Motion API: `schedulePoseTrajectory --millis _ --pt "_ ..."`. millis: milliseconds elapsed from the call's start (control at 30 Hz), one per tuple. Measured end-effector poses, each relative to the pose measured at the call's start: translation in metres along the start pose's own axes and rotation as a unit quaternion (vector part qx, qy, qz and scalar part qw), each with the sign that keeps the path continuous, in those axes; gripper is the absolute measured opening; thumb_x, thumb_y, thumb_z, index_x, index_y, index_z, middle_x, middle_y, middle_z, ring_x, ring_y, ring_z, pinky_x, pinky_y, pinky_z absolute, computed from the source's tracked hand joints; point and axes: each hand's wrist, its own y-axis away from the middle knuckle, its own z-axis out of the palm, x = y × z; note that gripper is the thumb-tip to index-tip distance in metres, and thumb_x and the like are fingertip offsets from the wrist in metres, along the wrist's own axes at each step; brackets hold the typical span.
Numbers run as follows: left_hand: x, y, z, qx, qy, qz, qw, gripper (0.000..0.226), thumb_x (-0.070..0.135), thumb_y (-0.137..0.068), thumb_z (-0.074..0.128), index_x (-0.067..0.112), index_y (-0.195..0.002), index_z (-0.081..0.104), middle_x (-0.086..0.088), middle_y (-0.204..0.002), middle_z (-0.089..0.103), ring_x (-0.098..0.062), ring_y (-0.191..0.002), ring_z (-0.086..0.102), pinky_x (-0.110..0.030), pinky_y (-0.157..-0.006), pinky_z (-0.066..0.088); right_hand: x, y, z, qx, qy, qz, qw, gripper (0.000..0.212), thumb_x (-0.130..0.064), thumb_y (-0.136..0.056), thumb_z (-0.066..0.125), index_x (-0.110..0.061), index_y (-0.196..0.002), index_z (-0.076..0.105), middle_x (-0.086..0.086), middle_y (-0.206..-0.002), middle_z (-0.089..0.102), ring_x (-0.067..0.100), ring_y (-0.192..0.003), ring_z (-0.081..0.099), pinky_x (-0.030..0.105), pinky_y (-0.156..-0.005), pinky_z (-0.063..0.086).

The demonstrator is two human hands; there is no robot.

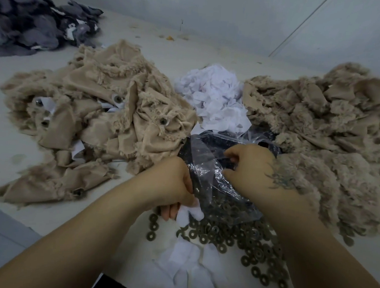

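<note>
Pale off-white worktop [12,155] spanning the view from 9 to 3 o'clock, its surface faintly stained and dusted with lint. At 12 o'clock it meets a plain whitish wall [233,19]. A thin straight seam [298,26] crosses the wall diagonally at 1 o'clock. Small yellowish scraps [169,37] lie near the junction. At 8 o'clock, beyond the worktop edge, grey floor [2,233]. Lighting diffuse and even; shadows soft.

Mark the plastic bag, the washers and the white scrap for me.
plastic bag [207,170]: head view, its crinkled clear front face.
washers [241,239]: head view, middle of the loose pile.
white scrap [188,216]: head view, the tuft beside the bag.
</note>
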Motion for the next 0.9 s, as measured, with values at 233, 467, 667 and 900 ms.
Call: schedulePoseTrajectory --millis 233,467,667,900 --pt "-0.003 -0.006 0.01 0.05 -0.056 0.02 0.997 0.008 0.007 -0.084 0.073 0.012 -0.082 0.067 -0.015 -0.053 0.065 -0.016 -0.034 0.053 -0.022 -0.038 0.043 -0.003 0.007 -0.001 -0.023 -0.019 0.007 1.0 0.036 -0.036 -0.08 0.078 -0.028 -0.115 0.07 -0.01 -0.085 0.066 0.01 -0.078 0.061 0.022 -0.069 0.048" --pt "0.0 0.004 -0.018 0.068 0.144 0.066 0.985 0.009 -0.001 -0.083 0.073 0.004 -0.075 0.074 -0.016 -0.053 0.062 -0.015 -0.034 0.049 -0.02 -0.032 0.037 0.0 0.009 -0.003 -0.001 -0.039 0.014 0.999 0.03 -0.033 -0.081 0.079 -0.022 -0.108 0.073 -0.017 -0.069 0.055 0.012 -0.075 0.061 0.03 -0.076 0.056" --pt "0.004 0.026 -0.012 -0.255 0.08 0.082 0.96 0.012 0.001 -0.094 0.058 -0.003 -0.099 0.068 -0.012 -0.064 0.068 -0.019 -0.045 0.064 -0.027 -0.044 0.055 -0.004 0.01 -0.001 -0.008 -0.043 0.015 0.999 0.023 -0.034 -0.081 0.078 -0.024 -0.101 0.073 -0.013 -0.071 0.063 0.008 -0.072 0.061 0.029 -0.074 0.056" --pt "0.015 0.012 0.001 -0.042 0.06 0.105 0.992 0.01 0.003 -0.095 0.059 0.004 -0.091 0.068 -0.012 -0.061 0.065 -0.016 -0.039 0.054 -0.022 -0.037 0.044 0.001 0.009 0.0 -0.011 -0.047 0.022 0.999 0.026 -0.036 -0.08 0.079 -0.025 -0.103 0.072 -0.015 -0.072 0.062 0.009 -0.073 0.061 0.028 -0.072 0.054"
